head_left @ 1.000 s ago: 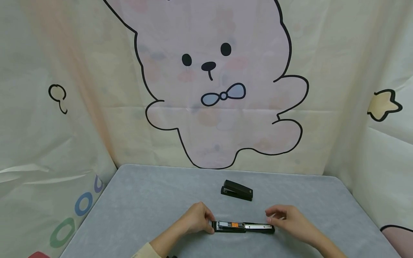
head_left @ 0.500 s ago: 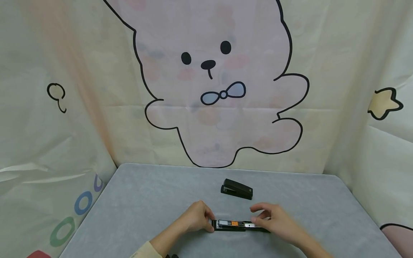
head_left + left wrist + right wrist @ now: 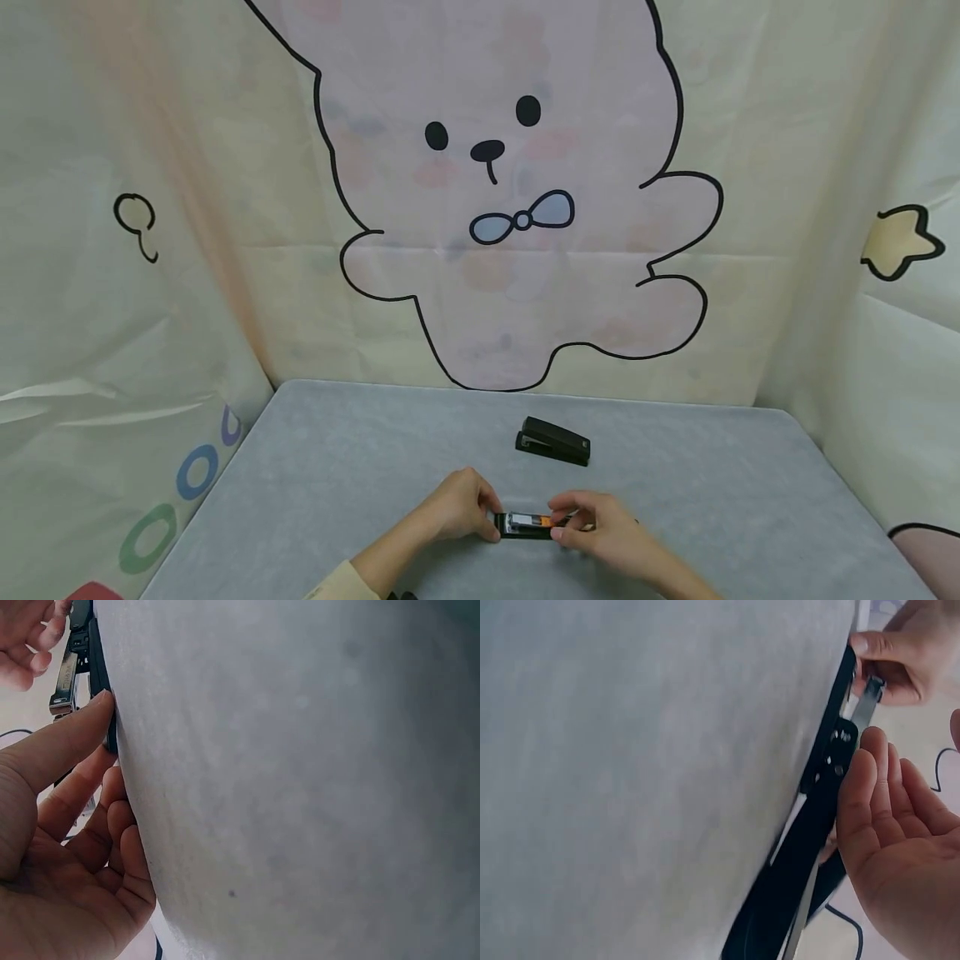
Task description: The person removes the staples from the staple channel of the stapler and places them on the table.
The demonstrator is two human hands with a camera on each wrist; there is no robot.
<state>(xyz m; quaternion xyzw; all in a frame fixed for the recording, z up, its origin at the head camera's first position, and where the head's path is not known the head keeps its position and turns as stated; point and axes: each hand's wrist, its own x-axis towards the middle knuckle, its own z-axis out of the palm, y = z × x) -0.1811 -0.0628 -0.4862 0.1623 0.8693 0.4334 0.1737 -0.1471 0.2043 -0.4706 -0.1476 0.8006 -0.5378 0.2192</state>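
A black stapler (image 3: 525,522) lies unfolded on the table, its silvery magazine and an orange part showing. My left hand (image 3: 467,504) pinches the left end of its base between thumb and fingers. In the left wrist view, the thumb (image 3: 79,731) presses against the black base. My right hand (image 3: 600,529) is over the middle of the stapler, by the orange part, and hides the right section from the head view. In the right wrist view, its loosely bent fingers (image 3: 877,787) are right beside the stapler's hinge (image 3: 840,742), with no grip visible.
A second black stapler (image 3: 553,442) stands farther back on the grey cloth-covered table (image 3: 360,442). Behind it hangs a pale curtain (image 3: 495,317) with a cartoon bear. More printed fabric (image 3: 90,350) encloses the left and right sides.
My right hand has moved left along the stapler, from its right end to the middle near the orange part. The left hand keeps its pinch on the left end.
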